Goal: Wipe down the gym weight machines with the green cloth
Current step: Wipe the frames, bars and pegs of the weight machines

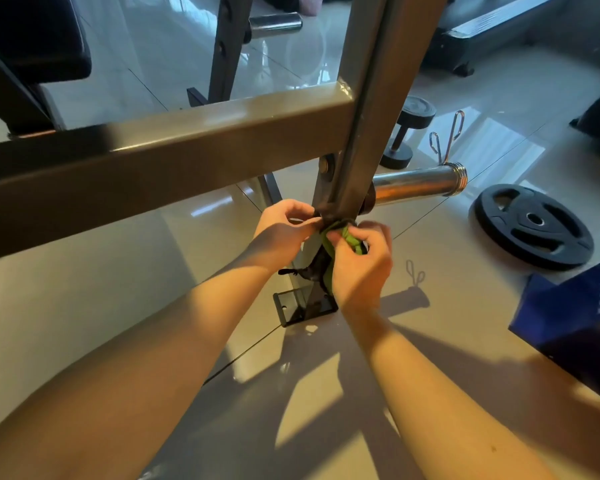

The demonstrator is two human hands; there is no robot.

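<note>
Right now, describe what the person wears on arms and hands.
The left hand and right hand wear no gloves; no ring, watch or wristband shows. The left forearm and right forearm are uncovered, with no sleeve in view.

This is a gym. A big metal weight machine [187, 143] stands on a shiny tiled floor [84, 306]. 1 round black weight plate [534, 225] lies flat on the floor, and 1 small dumbbell [407, 133] rests near it. A shiny steel bar [420, 183] sticks out from the side of the machine. A black padded bench [32, 39] is at the top left.
</note>
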